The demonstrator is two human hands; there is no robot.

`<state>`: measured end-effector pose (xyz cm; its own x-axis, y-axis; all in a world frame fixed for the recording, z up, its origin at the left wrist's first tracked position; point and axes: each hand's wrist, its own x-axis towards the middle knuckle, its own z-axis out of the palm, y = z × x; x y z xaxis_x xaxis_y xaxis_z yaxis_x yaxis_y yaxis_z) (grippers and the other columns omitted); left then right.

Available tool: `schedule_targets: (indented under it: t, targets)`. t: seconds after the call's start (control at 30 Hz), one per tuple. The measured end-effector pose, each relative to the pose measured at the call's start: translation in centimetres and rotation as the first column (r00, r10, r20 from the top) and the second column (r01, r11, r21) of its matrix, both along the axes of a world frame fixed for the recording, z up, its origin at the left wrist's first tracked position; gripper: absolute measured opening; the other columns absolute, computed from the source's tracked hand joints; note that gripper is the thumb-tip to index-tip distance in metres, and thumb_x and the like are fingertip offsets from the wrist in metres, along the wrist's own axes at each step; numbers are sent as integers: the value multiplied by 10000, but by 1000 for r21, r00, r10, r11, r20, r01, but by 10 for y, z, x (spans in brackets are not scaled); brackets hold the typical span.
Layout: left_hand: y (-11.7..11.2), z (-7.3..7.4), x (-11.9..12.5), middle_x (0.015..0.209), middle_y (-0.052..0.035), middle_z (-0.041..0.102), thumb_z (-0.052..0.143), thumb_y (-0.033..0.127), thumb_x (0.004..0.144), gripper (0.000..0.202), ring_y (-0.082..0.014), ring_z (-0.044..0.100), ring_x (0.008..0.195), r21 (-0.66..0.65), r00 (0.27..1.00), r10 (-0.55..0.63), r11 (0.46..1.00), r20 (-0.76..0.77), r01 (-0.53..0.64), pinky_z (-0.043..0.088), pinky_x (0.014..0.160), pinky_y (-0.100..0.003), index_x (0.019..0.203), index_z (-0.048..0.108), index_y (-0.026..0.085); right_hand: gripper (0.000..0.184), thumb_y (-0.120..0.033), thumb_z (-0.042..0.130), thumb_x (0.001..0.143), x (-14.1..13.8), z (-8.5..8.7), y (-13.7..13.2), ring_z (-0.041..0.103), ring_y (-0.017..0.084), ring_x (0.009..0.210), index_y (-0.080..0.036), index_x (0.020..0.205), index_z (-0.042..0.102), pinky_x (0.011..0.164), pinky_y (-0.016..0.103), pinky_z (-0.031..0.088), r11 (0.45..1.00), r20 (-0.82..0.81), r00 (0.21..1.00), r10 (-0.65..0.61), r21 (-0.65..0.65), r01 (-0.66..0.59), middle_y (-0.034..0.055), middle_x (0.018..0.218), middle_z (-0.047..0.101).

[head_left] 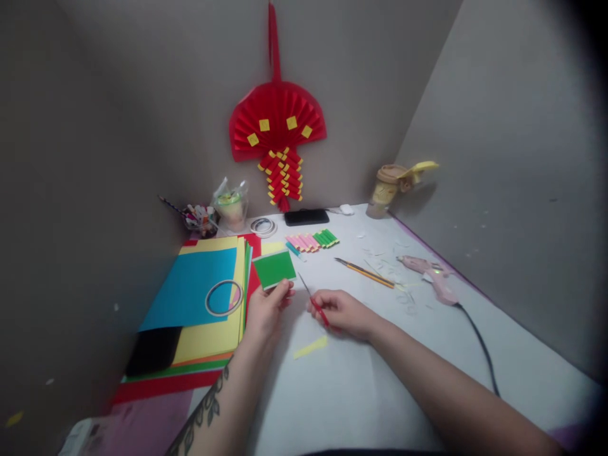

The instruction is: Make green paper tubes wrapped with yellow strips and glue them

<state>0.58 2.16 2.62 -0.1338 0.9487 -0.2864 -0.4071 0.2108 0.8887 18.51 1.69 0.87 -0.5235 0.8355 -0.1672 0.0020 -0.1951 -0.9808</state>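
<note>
Green card (273, 268) is located above the left-centre of the white tabletop (308, 405), beside the right edge of the paper stack. Its face is green, with pale strips along the upper and lower edges.

Left hand (272, 307): pinches the card at its lower edge, thumb on the front face, fingers behind. Right hand (344, 310): fingers closed around the red handles of the scissors (320, 310). The scissor blades show as a single line directed up and left; the tip is just beside the card's lower right corner. Contact between tip and card cannot be determined.

A yellow strip (310, 347) lies below the hands, toward the near edge of the tabletop. Along the left edge lies the stack: a blue sheet (185, 285) on yellow sheets (209, 342), with a tape ring (223, 314) on top and a black object (154, 351) at the stack's near left corner.

Beyond the card, toward the far edge, pink rolls (303, 242) and green rolls (327, 238) lie side by side, with a black phone (306, 218) behind them. An orange-and-black tool (365, 272) lies right of centre. A pink glue gun (430, 275) lies near the right edge; its cord (482, 342) runs toward the near right corner.
</note>
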Motion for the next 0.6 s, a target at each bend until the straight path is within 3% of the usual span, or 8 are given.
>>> schedule_targets:
  t: [0.23, 0.6]
  targets:
    - [-2, 4, 1, 665, -39, 658, 808, 352, 551, 336, -107, 594, 589, -9, 995, 57, 998, 79, -57, 426, 535, -205, 708, 659, 95, 200, -350, 628, 743, -11, 2, -6, 383, 43, 360, -170, 746, 540, 332, 166, 275, 1000, 100, 995, 30, 2, -31, -72, 536, 483]
    - [-4, 9, 5, 613, -24, 643, 824, 325, 533, 321, -83, 572, 560, -42, 983, 86, 996, 163, -81, 404, 519, -182, 660, 653, 84, 160, -307, 608, 739, -15, 4, -6, 351, 34, 353, -169, 729, 527, 342, 168, 259, 1000, 106, 994, 15, -7, -14, -81, 511, 466]
